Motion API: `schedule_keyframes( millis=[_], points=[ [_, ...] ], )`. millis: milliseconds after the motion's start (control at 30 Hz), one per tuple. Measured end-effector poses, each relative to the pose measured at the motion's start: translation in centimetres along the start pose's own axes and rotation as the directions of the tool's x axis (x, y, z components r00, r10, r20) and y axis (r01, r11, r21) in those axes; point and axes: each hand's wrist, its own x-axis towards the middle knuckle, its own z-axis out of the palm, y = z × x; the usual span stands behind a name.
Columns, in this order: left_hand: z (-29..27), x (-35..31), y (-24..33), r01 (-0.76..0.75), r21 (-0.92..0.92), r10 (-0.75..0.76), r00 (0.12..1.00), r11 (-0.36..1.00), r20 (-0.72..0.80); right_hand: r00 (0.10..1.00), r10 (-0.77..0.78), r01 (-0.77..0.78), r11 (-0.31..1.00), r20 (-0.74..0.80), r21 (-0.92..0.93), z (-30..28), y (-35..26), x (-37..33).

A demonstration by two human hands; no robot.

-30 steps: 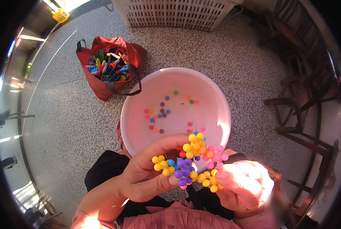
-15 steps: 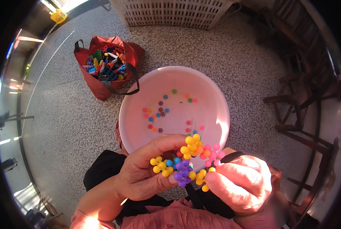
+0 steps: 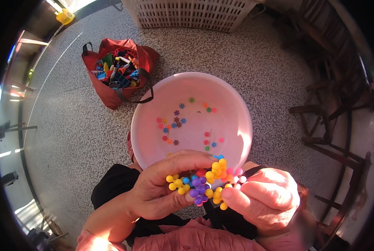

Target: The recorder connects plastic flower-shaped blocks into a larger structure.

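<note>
Between my two hands is a cluster of joined knobby plastic connector pieces (image 3: 200,187) in yellow, purple, blue, orange, red and pink. My left hand (image 3: 157,186) grips its left part, with the index finger along the top and the thumb below on the purple piece. My right hand (image 3: 265,198) pinches the right end, where a pink piece (image 3: 238,172) and a yellow piece (image 3: 217,197) sit at the fingertips. Its fingers partly cover those pieces. Beneath the hands stands a pink basin (image 3: 139,113) with several flower-shaped connector pieces (image 3: 177,120) scattered over its bottom.
A red fabric bag (image 3: 107,94) full of mixed toy parts stands on the speckled floor, its dark handle touching the basin's rim. A white slatted plastic basket (image 3: 191,16) is at the far side. Wooden chairs (image 3: 320,121) line the right. A yellow container (image 3: 64,16) stands far left.
The upper yellow piece and the pink piece have shifted right and down as the cluster turns slightly. Both hands keep their grip, the right fingers closing further over the pink piece.
</note>
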Motion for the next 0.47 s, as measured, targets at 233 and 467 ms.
schedule_keyframes(
  millis=[233, 467],
  points=[
    [0.6, 0.4, 0.2, 0.018, -0.078, -0.019, 1.000, 0.997, -0.014, 0.995, -0.046, 0.055, 0.994, 0.091, -0.096, -1.1, -0.6, 0.3],
    [0.5, 0.0, 0.3, 0.064, -0.248, -0.063, 0.998, 0.967, 0.012, 0.986, 0.128, -0.136, 0.988, -0.104, -0.074, -0.1, -1.8, -0.6]
  ],
)
